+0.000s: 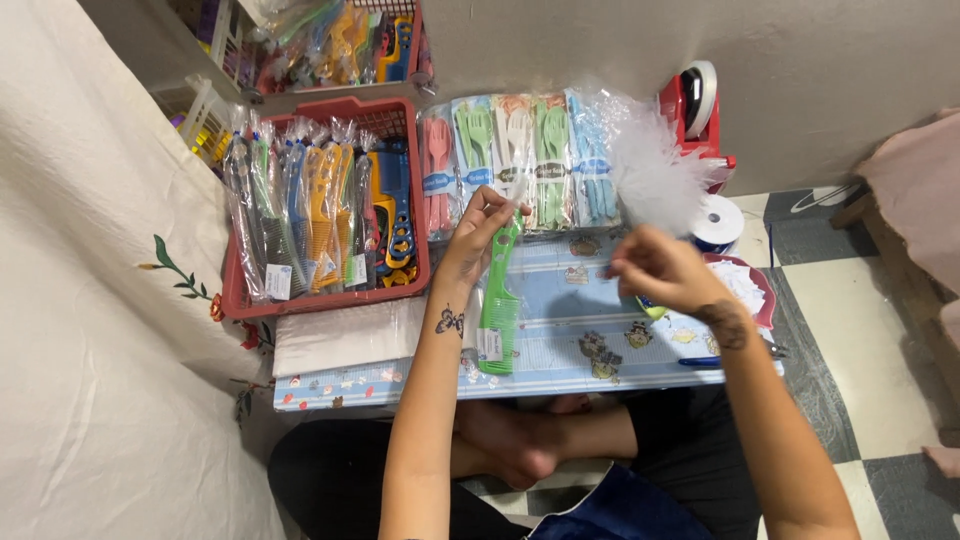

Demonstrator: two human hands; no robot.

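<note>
My left hand (478, 232) grips the top end of a green comb (499, 300), which hangs down over the small blue patterned table (560, 345). A clear plastic sleeve seems to cover the comb's upper part. My right hand (662, 270) is closed above the table's right side, apparently on a small item I cannot make out. A blurred clear plastic bag (655, 165) shows just above that hand. Whether the hand holds it is unclear.
A red basket (330, 298) of bagged combs stands at the table's left. Packs of pastel forks (515, 160) lie along the far edge. A stack of white sheets (345, 335) lies near the basket. Tape rolls (718, 222) and a red dish (760, 290) sit right.
</note>
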